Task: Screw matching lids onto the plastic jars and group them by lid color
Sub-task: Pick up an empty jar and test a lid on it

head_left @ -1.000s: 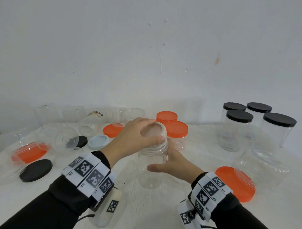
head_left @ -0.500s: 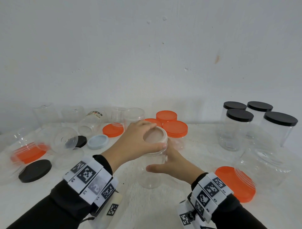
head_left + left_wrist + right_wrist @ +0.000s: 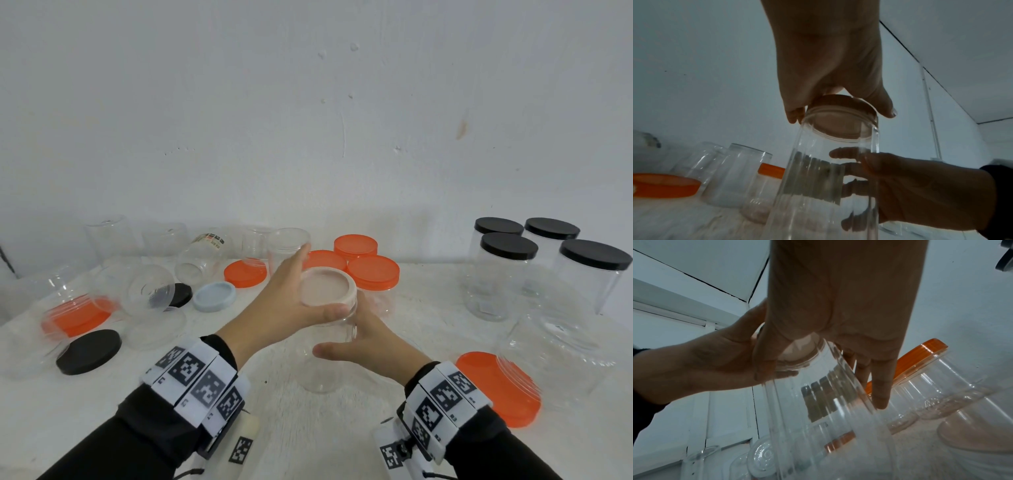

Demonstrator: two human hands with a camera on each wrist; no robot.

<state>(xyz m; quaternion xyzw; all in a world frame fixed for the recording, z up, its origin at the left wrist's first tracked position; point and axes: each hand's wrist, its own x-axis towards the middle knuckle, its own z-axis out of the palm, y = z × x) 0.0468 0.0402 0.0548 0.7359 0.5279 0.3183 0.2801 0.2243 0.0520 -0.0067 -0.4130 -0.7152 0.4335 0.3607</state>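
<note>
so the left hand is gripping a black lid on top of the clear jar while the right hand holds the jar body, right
Not quite: the lid is pale pink, not black, as the head view shows. The left hand does grip it on top of the clear jar while the right hand holds the jar body.

The surface (image 3: 428,298) is white and abuts a white wall. At far right stand four clear jars with black lids (image 3: 509,245), grouped close together. At rear centre stand jars with orange lids (image 3: 374,272), touching one another. A loose orange lid (image 3: 245,273), a pale blue lid (image 3: 214,296) and a large black lid (image 3: 89,351) lie flat at left, among open clear jars (image 3: 150,291), some upright and some on their sides. One orange-lidded jar (image 3: 500,387) lies on its side at near right.
</note>
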